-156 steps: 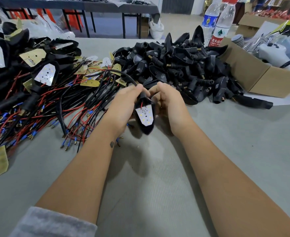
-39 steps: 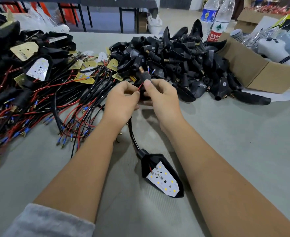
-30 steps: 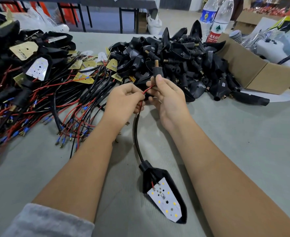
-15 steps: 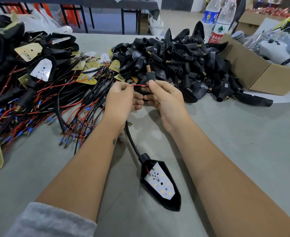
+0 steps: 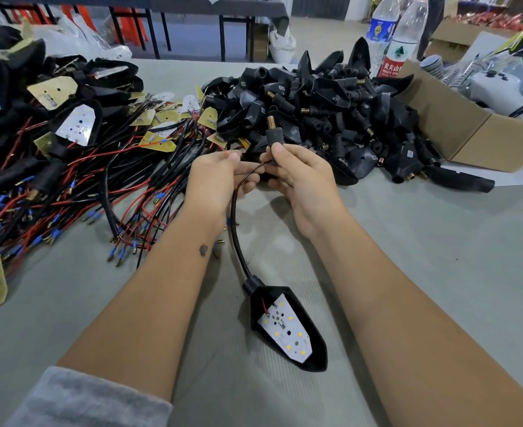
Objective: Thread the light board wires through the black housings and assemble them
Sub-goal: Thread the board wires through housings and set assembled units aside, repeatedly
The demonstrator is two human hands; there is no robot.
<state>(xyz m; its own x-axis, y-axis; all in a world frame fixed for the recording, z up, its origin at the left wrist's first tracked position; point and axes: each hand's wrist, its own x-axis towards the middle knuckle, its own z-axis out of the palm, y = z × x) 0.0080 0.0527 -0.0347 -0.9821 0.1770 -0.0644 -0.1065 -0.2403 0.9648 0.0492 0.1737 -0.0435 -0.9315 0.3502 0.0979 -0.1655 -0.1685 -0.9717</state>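
My right hand (image 5: 297,177) grips a small black stem housing (image 5: 274,135) with a brass threaded tip, held upright. My left hand (image 5: 215,177) pinches the red wire end (image 5: 227,155) beside it. A black sleeved cable (image 5: 237,238) curves down from my hands to a pointed black housing (image 5: 315,340) lying on the table, with a white light board (image 5: 286,329) seated inside it. Where the wire meets the stem is hidden by my fingers.
A heap of empty black housings (image 5: 331,103) lies behind my hands. Loose boards with red and black wires (image 5: 84,186) sprawl at the left. A cardboard box (image 5: 469,127) and two water bottles (image 5: 398,38) stand at the back right on the grey table (image 5: 439,257).
The stem housing stays upright in my right hand. My left hand has shifted slightly along the red wire. The assembled housing on the table has swung a little.
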